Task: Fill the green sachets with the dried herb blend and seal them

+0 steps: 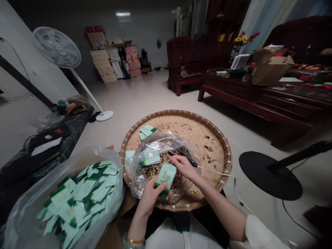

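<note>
At lower centre of the frame, the left hand (151, 192) holds a green packet (166, 175) over a bag (166, 138) of dried bits (166, 158) — probably so spills land inside. The right hand (183, 166), fingers bunched, is at the packet's top edge; whether it pinches, I cannot tell. A packet-filled sack (23, 221) sits lower left — likely for easy reach.

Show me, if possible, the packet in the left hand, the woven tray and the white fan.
Packet (167, 173), head view: its pale front.
Tray (219, 139), head view: bare weave, right side.
White fan (60, 51), head view: centre of grille.
</note>
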### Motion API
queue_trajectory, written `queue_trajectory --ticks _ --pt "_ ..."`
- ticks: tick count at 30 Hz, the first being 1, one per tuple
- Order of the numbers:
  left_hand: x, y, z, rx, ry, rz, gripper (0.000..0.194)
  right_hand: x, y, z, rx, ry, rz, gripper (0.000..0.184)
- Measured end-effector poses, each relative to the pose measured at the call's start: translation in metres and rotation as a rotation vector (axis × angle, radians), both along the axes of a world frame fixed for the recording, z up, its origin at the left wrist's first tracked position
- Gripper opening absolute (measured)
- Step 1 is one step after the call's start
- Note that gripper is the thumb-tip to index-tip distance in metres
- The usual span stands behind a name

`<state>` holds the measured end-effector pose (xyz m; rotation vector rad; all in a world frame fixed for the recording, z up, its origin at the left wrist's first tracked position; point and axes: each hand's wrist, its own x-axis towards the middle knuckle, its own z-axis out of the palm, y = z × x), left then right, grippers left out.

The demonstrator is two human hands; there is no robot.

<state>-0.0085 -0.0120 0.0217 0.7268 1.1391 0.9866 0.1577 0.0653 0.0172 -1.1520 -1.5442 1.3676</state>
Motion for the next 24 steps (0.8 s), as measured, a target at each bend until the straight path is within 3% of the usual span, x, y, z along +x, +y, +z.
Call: queue_trajectory --ticks 2,4,6,7,9,12,14,19,24 --pt "-0.016 -0.001 0.01 0.15 -0.088 0.329 0.048 0.005 0.001 0.001 -0.155 0.137 0.007 0.056" --pt "-0.033 -0.001 0.022 0.387 -0.181 0.638 0.054 0.008 -0.001 -0.003 -0.209 0.189 0.004 0.06" --pt "-0.044 0.002 0.03 0.534 -0.222 0.719 0.059 0.009 -0.005 -0.011 -0.213 0.134 0.015 0.056" --pt "-0.045 0.004 0.032 0.563 -0.174 0.704 0.054 0.008 -0.007 -0.016 -0.197 0.075 0.029 0.052" --pt "-0.041 0.013 0.029 0.557 0.066 0.515 0.037 0.007 -0.014 -0.024 -0.099 -0.077 0.062 0.04" --pt "-0.028 0.036 0.014 0.556 0.688 0.073 0.019 0.005 -0.024 -0.028 0.109 -0.296 0.087 0.022" --pt "-0.023 0.056 0.002 0.579 1.138 -0.065 0.024 0.004 -0.03 -0.027 0.172 -0.391 0.077 0.018" --pt "-0.025 0.09 -0.018 0.527 1.264 -0.093 0.025 0.006 -0.039 -0.026 0.205 -0.465 0.058 0.018" --pt "-0.031 0.095 -0.02 0.562 1.296 -0.071 0.017 0.01 -0.039 -0.033 0.233 -0.406 0.026 0.02"
